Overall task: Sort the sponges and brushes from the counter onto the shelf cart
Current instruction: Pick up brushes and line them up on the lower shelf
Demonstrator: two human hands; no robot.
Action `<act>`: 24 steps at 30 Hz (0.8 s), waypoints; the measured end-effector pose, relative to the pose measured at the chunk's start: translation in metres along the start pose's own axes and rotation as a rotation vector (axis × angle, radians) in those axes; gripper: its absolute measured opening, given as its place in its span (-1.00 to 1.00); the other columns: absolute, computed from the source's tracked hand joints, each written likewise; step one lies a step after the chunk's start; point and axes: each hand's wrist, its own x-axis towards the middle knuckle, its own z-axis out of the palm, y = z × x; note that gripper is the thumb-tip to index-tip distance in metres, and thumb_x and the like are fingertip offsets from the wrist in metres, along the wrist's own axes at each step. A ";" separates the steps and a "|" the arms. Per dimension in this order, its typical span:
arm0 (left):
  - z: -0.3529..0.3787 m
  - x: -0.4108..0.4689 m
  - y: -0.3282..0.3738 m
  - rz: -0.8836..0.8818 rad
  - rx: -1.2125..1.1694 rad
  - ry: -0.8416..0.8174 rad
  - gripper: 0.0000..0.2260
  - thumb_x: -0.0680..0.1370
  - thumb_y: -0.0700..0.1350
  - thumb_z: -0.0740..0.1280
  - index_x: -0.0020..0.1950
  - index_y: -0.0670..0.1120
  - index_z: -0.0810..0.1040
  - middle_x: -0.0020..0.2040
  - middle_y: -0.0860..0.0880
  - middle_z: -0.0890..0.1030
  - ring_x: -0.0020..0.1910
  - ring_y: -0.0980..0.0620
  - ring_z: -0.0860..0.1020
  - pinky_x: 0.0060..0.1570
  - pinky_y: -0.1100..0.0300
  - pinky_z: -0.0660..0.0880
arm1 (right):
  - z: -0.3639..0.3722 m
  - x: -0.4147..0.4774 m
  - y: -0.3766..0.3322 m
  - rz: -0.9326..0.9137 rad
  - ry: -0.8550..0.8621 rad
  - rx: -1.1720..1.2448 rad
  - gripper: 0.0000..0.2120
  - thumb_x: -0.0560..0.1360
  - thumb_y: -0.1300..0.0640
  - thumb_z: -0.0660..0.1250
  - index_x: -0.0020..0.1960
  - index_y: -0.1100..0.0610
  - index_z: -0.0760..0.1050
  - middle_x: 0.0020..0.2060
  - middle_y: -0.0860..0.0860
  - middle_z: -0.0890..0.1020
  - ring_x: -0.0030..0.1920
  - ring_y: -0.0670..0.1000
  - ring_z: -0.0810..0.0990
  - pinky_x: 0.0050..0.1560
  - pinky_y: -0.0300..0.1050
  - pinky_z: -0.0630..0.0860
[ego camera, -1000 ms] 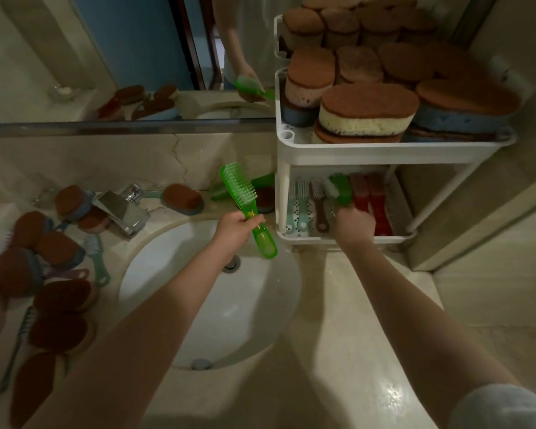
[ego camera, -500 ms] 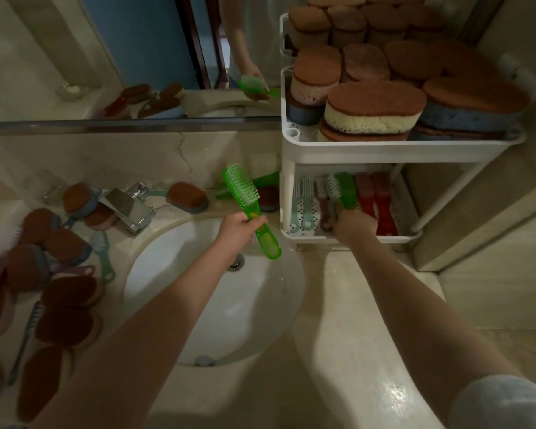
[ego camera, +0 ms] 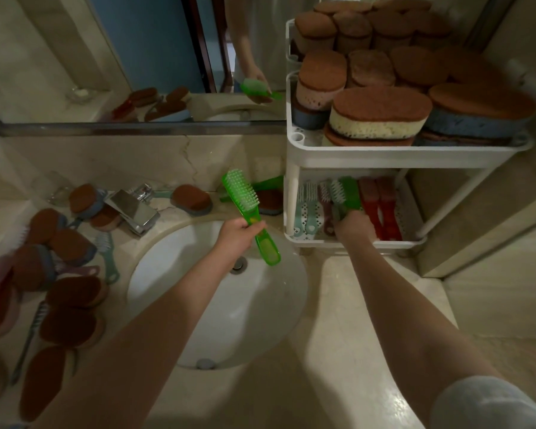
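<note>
As the left hand (ego camera: 239, 233) still grips a translucent green plastic brush (ego camera: 245, 202) over the sink (ego camera: 260, 305), the right hand (ego camera: 353, 226), fingers seemingly closed on it, has bedded another green brush (ego camera: 350, 190) on the white cart's lower shelf (ego camera: 399, 242).

This is a home bathroom. A white oval sink (ego camera: 260, 320) with a metal drain (ego camera: 239, 264) is set into a pale, marble-look surface (ego camera: 331, 320) at the centre of the frame, with a chrome faucet (ego camera: 133, 210) behind it at centre left. A wide wall mirror (ego camera: 155, 41) fills the upper left above a veined stone wall (ego camera: 136, 162). A white shelf cart (ego camera: 399, 157) stands at the right.
</note>
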 end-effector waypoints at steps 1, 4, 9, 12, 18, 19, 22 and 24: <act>0.000 0.001 0.000 -0.001 0.002 0.002 -0.82 0.52 -0.13 0.36 -0.06 -0.26 0.58 -0.44 -0.02 0.33 -0.48 0.08 0.27 -0.49 0.28 0.23 | 0.000 0.001 0.000 0.009 0.008 0.004 -0.75 0.57 0.02 0.27 -0.03 0.23 0.51 -0.17 0.10 0.53 -0.17 0.09 0.52 -0.20 -0.12 0.43; -0.002 0.003 -0.001 -0.006 0.000 0.008 -0.75 0.51 -0.12 0.36 0.01 -0.32 0.58 -0.42 -0.04 0.35 -0.51 0.11 0.27 -0.49 0.28 0.22 | 0.000 0.004 0.001 0.063 0.036 0.032 -0.84 0.56 0.12 0.28 -0.06 0.23 0.49 -0.16 0.10 0.55 -0.11 0.09 0.58 -0.14 -0.08 0.53; -0.005 0.004 -0.001 -0.011 0.008 0.014 -0.85 0.49 -0.12 0.39 -0.17 -0.20 0.54 -0.45 -0.03 0.33 -0.49 0.07 0.27 -0.46 0.24 0.22 | 0.001 0.011 0.003 0.101 0.027 0.112 -0.72 0.55 -0.02 0.30 -0.10 0.21 0.50 -0.13 0.12 0.61 -0.10 0.10 0.62 -0.13 -0.06 0.58; -0.005 0.006 -0.004 -0.017 0.006 0.018 -0.79 0.49 -0.11 0.39 -0.09 -0.27 0.59 -0.45 -0.03 0.35 -0.49 0.08 0.28 -0.46 0.25 0.22 | 0.002 0.012 0.004 0.095 0.055 0.110 -0.70 0.53 -0.04 0.32 -0.06 0.23 0.52 -0.14 0.12 0.62 -0.12 0.11 0.63 -0.12 -0.02 0.60; -0.001 0.009 -0.002 -0.026 -0.001 0.009 -0.76 0.50 -0.11 0.37 -0.04 -0.31 0.59 -0.44 -0.03 0.35 -0.48 0.08 0.27 -0.46 0.24 0.22 | -0.003 0.011 0.010 0.080 0.062 0.018 -0.73 0.51 -0.03 0.34 -0.12 0.19 0.52 -0.26 0.06 0.55 -0.25 0.06 0.53 -0.27 -0.13 0.45; -0.001 0.008 -0.002 -0.029 -0.003 0.007 -0.75 0.50 -0.11 0.37 -0.03 -0.32 0.59 -0.44 -0.03 0.35 -0.48 0.08 0.27 -0.45 0.24 0.22 | -0.004 0.011 0.010 0.070 0.058 0.012 -0.70 0.51 -0.06 0.33 -0.12 0.19 0.51 -0.29 0.05 0.54 -0.28 0.04 0.51 -0.28 -0.14 0.43; 0.001 0.007 0.002 -0.034 0.005 0.000 -0.83 0.50 -0.12 0.38 -0.17 -0.22 0.56 -0.46 -0.02 0.32 -0.48 0.07 0.27 -0.46 0.23 0.22 | -0.006 0.009 0.010 0.050 0.048 0.003 -0.59 0.53 -0.17 0.26 -0.15 0.21 0.49 -0.37 0.01 0.47 -0.36 -0.02 0.45 -0.35 -0.19 0.36; 0.001 0.007 0.002 -0.028 0.006 -0.001 -0.82 0.50 -0.11 0.39 -0.14 -0.25 0.56 -0.46 -0.02 0.31 -0.49 0.07 0.26 -0.46 0.24 0.21 | -0.005 0.007 0.009 0.028 0.039 -0.020 -0.54 0.55 -0.20 0.20 -0.15 0.23 0.49 -0.34 0.03 0.49 -0.34 0.00 0.48 -0.32 -0.19 0.37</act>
